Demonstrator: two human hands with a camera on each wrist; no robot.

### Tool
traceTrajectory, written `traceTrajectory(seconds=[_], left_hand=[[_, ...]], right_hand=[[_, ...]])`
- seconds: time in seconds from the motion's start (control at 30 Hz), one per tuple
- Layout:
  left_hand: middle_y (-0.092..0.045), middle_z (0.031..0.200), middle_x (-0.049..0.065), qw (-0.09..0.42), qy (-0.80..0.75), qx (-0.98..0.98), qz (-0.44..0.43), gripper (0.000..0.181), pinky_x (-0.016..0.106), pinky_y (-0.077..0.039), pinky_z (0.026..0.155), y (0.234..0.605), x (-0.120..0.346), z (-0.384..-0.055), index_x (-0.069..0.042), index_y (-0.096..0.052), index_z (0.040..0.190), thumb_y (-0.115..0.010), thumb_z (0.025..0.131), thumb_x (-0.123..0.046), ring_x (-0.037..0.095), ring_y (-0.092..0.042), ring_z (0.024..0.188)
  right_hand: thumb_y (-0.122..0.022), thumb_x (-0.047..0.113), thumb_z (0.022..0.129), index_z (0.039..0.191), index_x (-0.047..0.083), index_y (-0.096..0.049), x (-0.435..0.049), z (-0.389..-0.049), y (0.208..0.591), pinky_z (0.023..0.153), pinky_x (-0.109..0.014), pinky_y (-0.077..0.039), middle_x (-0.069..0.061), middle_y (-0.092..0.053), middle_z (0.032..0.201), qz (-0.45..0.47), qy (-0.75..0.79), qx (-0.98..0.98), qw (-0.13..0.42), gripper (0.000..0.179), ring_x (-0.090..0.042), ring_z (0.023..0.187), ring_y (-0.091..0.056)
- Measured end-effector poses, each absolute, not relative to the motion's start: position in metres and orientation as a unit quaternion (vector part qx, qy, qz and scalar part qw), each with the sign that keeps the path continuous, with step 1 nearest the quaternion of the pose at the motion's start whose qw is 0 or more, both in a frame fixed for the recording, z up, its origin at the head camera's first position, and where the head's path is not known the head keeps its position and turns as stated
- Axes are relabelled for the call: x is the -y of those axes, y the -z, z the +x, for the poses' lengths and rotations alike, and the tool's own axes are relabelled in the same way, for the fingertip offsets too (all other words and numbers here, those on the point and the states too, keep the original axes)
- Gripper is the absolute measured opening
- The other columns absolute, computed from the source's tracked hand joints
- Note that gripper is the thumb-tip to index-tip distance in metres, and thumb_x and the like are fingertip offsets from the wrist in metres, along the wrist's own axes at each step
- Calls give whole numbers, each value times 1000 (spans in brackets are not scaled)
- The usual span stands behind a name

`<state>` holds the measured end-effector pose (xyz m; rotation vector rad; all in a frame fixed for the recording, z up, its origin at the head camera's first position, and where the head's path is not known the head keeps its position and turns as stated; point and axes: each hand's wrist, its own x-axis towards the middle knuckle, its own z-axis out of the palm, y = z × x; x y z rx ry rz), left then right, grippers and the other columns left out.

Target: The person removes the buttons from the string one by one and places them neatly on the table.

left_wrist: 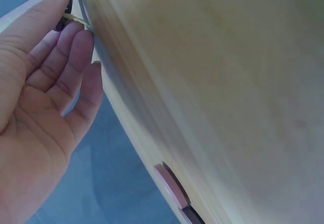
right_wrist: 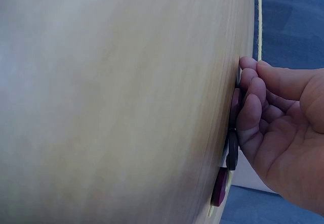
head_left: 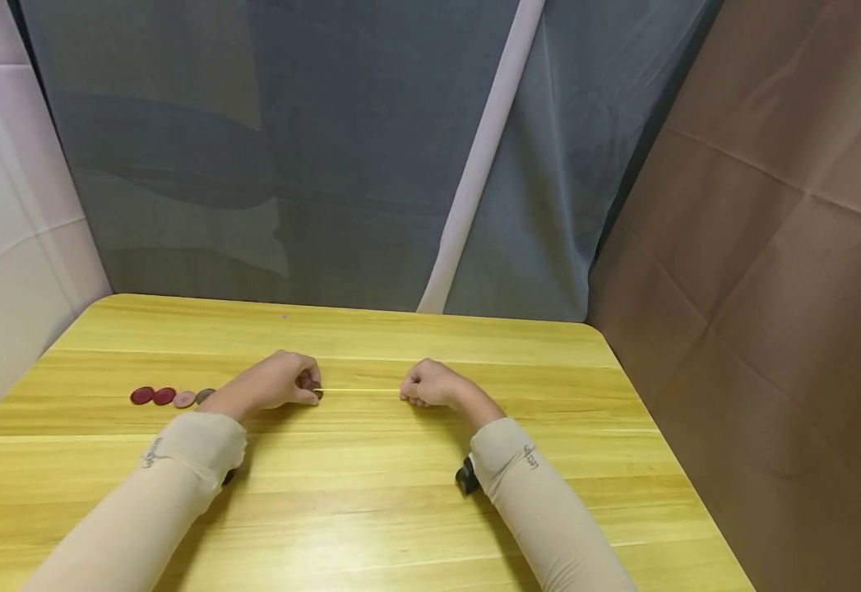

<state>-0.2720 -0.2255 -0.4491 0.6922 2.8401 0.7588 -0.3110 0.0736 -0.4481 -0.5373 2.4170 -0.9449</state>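
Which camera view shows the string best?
The head view: the string spans left hand to right hand. The right wrist view shows it closer but cropped; the left wrist view, only a little at the dark button.

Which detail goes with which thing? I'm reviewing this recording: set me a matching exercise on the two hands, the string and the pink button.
1. Left hand
2. Right hand
3. Yellow string
4. Pink button

A. Stretched out between the two hands
B. On the table, next to a red button
C. Pinching the string
D. Pinching a dark button

Pairs: 1-D, 2-C, 3-A, 4-B
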Motion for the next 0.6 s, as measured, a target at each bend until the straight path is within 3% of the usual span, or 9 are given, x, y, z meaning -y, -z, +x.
traceTrajectory(seconds=[0.6], left_hand=[[-56, 78, -2, 57, -261, -937, 225, 20, 32, -43, 68, 449, 241, -268, -7, -66, 92, -84, 84, -13, 15, -50, 73]], right_hand=[[-55, 12, 105, 87, 3, -73, -77, -312, 449, 61, -26, -45, -5, -59, 74, -198, 349, -883, 244, 27, -14, 65, -51]])
